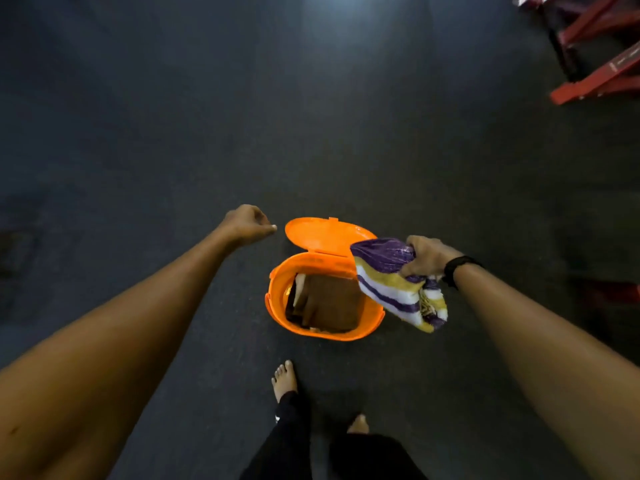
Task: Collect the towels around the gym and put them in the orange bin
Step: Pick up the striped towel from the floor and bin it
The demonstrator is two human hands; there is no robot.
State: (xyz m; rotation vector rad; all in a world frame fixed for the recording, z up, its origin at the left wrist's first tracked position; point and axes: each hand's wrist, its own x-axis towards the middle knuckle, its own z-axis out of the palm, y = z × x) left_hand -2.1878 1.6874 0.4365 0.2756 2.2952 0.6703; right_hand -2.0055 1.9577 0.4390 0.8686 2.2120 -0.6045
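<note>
An orange bin (277,292) stands on the dark floor straight ahead, its hinged lid (318,235) flipped open at the far side. A brown towel (332,303) lies inside it. My right hand (427,254) grips a bunched towel striped purple, white and gold (391,285), which hangs over the bin's right rim. My left hand (247,223) hovers left of the lid with its fingers curled in and nothing held.
Red metal gym equipment frames (595,74) stand at the far right. Another dark red piece (609,292) sits low on the right. My bare feet (285,379) are on the dark rubber floor just behind the bin.
</note>
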